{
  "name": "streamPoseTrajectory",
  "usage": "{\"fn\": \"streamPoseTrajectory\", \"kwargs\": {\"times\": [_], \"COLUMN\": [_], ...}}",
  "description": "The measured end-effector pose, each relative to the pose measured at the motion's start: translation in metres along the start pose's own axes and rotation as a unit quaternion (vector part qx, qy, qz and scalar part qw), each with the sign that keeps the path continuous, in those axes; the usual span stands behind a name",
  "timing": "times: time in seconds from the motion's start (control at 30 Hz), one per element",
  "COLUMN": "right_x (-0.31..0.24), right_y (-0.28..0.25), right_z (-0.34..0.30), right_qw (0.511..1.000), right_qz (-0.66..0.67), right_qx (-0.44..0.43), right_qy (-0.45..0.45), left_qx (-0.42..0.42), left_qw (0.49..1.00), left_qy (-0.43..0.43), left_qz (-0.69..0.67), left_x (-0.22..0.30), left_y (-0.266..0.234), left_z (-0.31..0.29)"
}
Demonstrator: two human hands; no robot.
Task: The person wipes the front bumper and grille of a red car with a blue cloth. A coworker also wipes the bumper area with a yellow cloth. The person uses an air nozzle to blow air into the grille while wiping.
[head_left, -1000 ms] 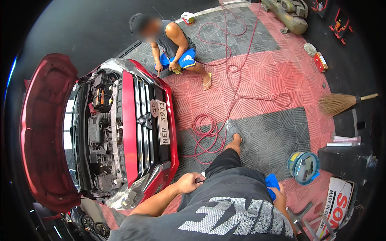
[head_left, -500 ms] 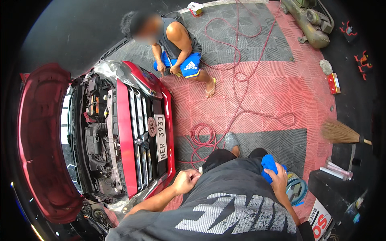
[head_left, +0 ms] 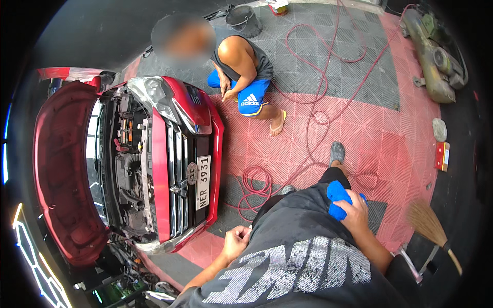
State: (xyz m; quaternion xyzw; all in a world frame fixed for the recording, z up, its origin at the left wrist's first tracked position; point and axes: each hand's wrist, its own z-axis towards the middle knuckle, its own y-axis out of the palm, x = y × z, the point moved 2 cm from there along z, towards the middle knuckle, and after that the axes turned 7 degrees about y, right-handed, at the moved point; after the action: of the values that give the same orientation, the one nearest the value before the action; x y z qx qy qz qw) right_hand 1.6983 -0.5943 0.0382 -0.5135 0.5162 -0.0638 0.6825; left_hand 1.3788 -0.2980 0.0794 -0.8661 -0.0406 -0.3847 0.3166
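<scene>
My right hand is closed round a bunched blue cloth, held in front of my dark shirt. Part of the cloth pokes out past my fingers. At the shirt's left edge, my left hand is curled closed, and a small whitish bit shows by its fingertips; I cannot make out what it is. To my left stands a red car with its hood raised and the engine bay exposed. My left hand is apart from the bumper.
Another person squats by the car's far front corner, hands together. A red hose lies coiled and looped across the tiled floor. A black bucket stands at the back, an air compressor far right, a broom at the right.
I have stepped forward, one foot now farther out on the red tiles. My view has shifted, bringing the black bucket into fuller sight. The blue cloth stays in my right hand.
</scene>
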Motion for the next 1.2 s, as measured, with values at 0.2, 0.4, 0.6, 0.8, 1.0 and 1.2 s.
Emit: {"fn": "streamPoseTrajectory", "kwargs": {"times": [0.2, 0.4, 0.6, 0.8, 1.0, 1.2], "right_x": [0.024, 0.073, 0.099, 0.092, 0.076, 0.091], "right_y": [-0.033, -0.076, -0.084, -0.062, -0.046, -0.032], "right_z": [0.121, 0.158, 0.194, 0.227, 0.246, 0.234], "right_qw": [0.986, 0.971, 0.971, 0.948, 0.913, 0.895], "right_qz": [0.049, 0.042, 0.023, 0.027, -0.069, -0.133], "right_qx": [-0.092, -0.196, -0.209, -0.285, -0.363, -0.405], "right_qy": [-0.127, -0.13, -0.113, -0.139, -0.172, -0.129], "left_qx": [0.034, 0.058, 0.025, -0.005, -0.115, -0.046], "left_qw": [0.993, 0.986, 0.983, 0.961, 0.993, 0.996], "left_qy": [-0.106, -0.149, -0.183, -0.173, -0.027, 0.075], "left_qz": [-0.032, -0.056, 0.017, -0.214, -0.005, 0.023], "left_x": [0.081, 0.121, 0.165, 0.169, 0.169, 0.17], "left_y": [0.05, 0.096, 0.124, 0.144, 0.167, 0.188], "left_z": [-0.001, -0.003, 0.039, 0.043, 0.098, 0.101]}}
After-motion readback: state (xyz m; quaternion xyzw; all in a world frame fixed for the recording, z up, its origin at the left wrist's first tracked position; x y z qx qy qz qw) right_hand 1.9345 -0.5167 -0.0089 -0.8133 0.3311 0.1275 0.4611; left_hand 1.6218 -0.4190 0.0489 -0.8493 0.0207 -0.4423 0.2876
